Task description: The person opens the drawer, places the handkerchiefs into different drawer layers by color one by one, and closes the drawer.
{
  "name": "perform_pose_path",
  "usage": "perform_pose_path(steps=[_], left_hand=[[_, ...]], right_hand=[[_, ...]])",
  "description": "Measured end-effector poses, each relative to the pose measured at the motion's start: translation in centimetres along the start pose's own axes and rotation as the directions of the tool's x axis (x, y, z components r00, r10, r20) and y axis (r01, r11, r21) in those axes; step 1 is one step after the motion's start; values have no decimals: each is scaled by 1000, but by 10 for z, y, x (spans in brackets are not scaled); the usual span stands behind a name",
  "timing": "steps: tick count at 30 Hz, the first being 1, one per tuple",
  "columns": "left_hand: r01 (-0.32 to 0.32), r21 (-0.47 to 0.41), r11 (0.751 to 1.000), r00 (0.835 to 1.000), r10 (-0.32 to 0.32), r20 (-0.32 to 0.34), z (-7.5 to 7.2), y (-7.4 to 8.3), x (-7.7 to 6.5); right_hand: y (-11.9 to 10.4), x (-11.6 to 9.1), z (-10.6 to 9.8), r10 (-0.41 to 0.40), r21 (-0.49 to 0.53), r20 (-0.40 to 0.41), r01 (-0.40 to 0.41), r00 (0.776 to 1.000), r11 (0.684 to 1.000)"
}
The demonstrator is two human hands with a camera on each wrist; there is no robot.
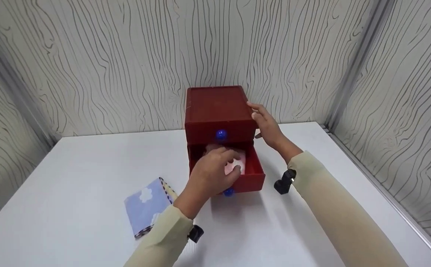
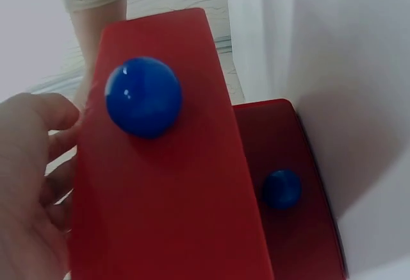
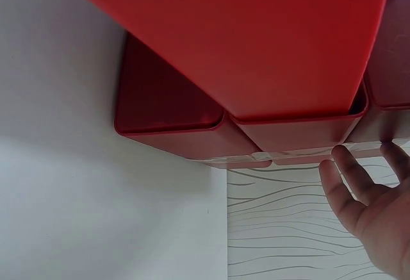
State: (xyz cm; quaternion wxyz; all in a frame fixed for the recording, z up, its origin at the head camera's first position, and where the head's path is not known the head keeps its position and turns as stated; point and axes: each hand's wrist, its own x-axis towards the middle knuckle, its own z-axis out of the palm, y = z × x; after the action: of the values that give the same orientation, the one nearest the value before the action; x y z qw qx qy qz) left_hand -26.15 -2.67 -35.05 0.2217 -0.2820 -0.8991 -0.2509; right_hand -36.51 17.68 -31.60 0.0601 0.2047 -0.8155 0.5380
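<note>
A red drawer cabinet (image 1: 217, 104) with blue knobs stands on the white table. Its middle drawer (image 1: 252, 183) is pulled out, and a pink and white cloth (image 1: 240, 163) lies inside. Over this drawer is my left hand (image 1: 211, 171), fingers loosely bent above the cloth, which it partly hides. From the left wrist, the drawer's red front (image 2: 166, 190) covers part of the fingers. My right hand (image 1: 269, 129) rests at the cabinet's upper right side with its fingers extended; the right wrist view shows the fingertips close to the side wall.
A folded blue cloth (image 1: 145, 205) with white clouds and a striped edge lies on the table (image 1: 78, 178), left of the cabinet. Behind stands a wood-grain patterned wall (image 1: 134, 66), with another panel (image 1: 419, 92) along the right.
</note>
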Motion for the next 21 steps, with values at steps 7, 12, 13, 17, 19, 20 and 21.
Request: perform_pose_path(steps=[7,12,13,17,19,20,21], left_hand=[[-130,127,983,990,136,-38,-10,8,-22],[-126,267,955,991,130,1,-10,8,-35],[-114,283,952,993,117,6,-9,7,-37],[-63,316,947,998,66,4,-3,3,-43],[-42,305,951,999,45,-4,-1,2,-45],[-34,299,953,999,39,-8,0,2,-45],[-28,293,956,999,33,-12,1,2,-46]], right_hand=[[-2,-2,0,2,-2,1,-2,1000,1000],[-3,-1,0,-7,8,-2,7,1000,1000],[-3,-1,0,-7,10,-1,7,1000,1000],[-3,-3,0,-3,2,-2,3,1000,1000],[-3,-3,0,-4,-4,-1,4,1000,1000],[-3,-3,0,-5,-7,-2,5,1000,1000],[-3,-2,0,-5,-7,-3,5,1000,1000]])
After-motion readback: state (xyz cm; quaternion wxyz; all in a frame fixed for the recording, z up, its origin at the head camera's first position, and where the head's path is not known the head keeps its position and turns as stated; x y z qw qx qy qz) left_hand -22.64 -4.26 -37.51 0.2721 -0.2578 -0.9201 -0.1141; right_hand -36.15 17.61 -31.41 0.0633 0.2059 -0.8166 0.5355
